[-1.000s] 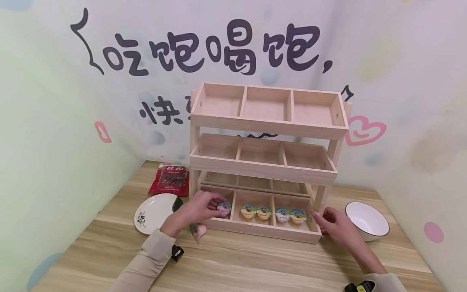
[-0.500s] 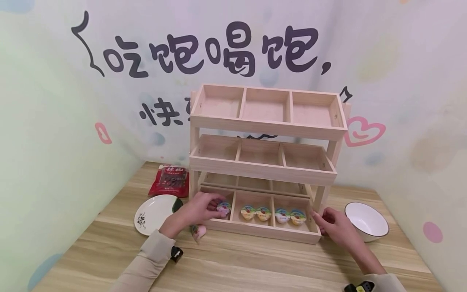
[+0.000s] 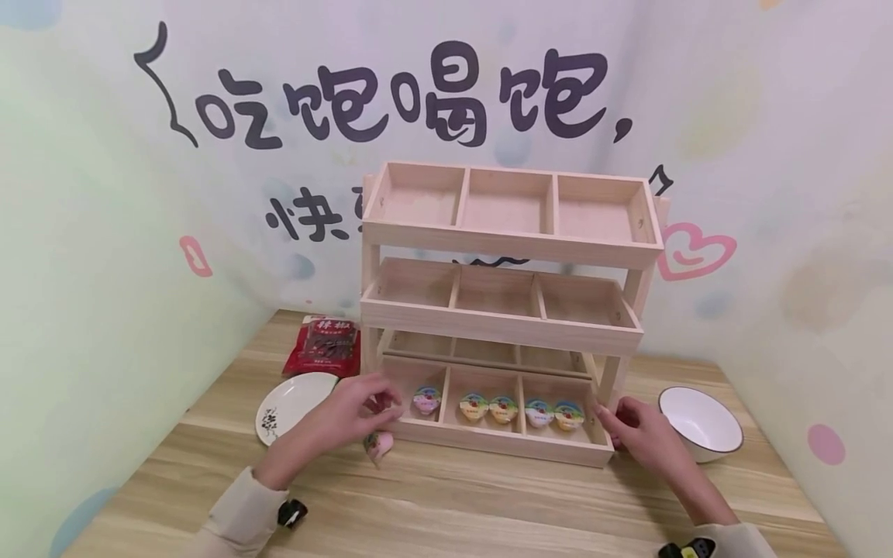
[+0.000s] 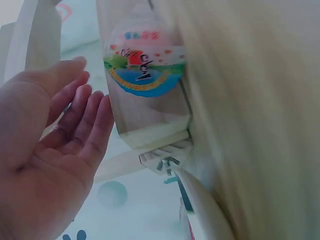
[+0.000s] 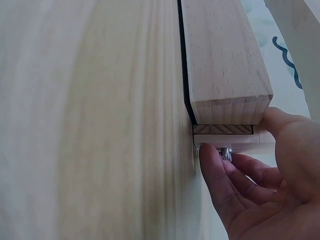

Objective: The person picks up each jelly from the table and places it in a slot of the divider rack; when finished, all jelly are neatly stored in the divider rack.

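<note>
A three-tier wooden rack (image 3: 512,244) stands on the table, each tier split into three compartments. On the bottom tier, a pink jelly cup (image 3: 427,401) sits in the left compartment, two yellow ones (image 3: 487,408) in the middle, and a white and an orange one (image 3: 554,415) at right. My left hand (image 3: 359,411) hovers at the tier's left end, fingers loosely bent and holding nothing. Below it a pink jelly cup (image 4: 145,62) lies on its side on the table, lid outward. My right hand (image 3: 645,434) grips the tier's right end, thumb at the corner (image 5: 270,97).
A white plate (image 3: 279,411) lies left of the rack, partly behind my left hand. Behind it is a red packet of dried chillies (image 3: 324,349). A white bowl with a dark rim (image 3: 701,422) stands to the right, just past my right hand.
My left hand has let go of the pink jelly cup in the left compartment and drawn back left, out of the tier. The right hand stays in place.
</note>
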Motion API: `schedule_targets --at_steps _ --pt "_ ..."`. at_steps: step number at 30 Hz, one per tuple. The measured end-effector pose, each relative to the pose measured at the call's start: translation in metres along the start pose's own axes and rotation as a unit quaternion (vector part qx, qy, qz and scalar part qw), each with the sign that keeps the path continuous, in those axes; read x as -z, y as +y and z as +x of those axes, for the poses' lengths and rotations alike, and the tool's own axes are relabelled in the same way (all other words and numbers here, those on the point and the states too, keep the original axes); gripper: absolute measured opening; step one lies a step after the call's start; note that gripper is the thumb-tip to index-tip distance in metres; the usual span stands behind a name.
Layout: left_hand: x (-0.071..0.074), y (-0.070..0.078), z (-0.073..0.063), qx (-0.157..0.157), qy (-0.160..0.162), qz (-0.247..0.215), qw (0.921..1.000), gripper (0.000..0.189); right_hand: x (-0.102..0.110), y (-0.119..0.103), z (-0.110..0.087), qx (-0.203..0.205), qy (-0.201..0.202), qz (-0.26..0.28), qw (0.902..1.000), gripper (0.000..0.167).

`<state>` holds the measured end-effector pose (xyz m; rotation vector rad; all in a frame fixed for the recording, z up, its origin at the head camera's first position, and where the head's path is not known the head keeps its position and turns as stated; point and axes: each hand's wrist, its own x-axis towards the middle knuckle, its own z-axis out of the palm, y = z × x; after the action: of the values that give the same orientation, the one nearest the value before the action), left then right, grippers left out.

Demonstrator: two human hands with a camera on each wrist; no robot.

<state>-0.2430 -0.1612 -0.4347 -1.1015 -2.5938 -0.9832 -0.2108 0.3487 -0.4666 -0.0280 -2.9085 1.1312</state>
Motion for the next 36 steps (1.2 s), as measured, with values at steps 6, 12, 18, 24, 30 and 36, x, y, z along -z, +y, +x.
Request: schedule_targets --at_steps 6,12,18,24,30,36 --pt "0.006 0.008 -0.022 -0.037 0.046 0.054 0.9968 0.015 0.001 0.0 0.0 0.001 -0.001 0.006 1.0 0.043" --pt "0.009 0.009 -0.039 -0.03 0.021 0.063 0.9973 0.014 -0.001 0.0 0.0 0.003 -0.004 0.008 1.0 0.043" --pt "0.004 0.011 -0.046 -0.011 -0.004 0.079 0.9968 0.024 0.002 -0.002 -0.001 0.002 0.002 0.001 1.0 0.043" --pt "-0.007 0.02 -0.042 0.03 -0.068 0.072 0.9946 0.034 0.002 -0.001 -0.002 0.002 -0.004 0.013 0.9999 0.043" --pt "-0.014 0.023 -0.035 0.032 -0.092 0.087 0.9914 0.037 -0.001 0.002 -0.001 0.003 0.001 0.014 0.9999 0.043" --pt "-0.015 0.029 -0.027 0.009 -0.094 0.048 0.9944 0.031 0.0 0.004 0.0 0.008 0.002 0.022 0.9997 0.041"
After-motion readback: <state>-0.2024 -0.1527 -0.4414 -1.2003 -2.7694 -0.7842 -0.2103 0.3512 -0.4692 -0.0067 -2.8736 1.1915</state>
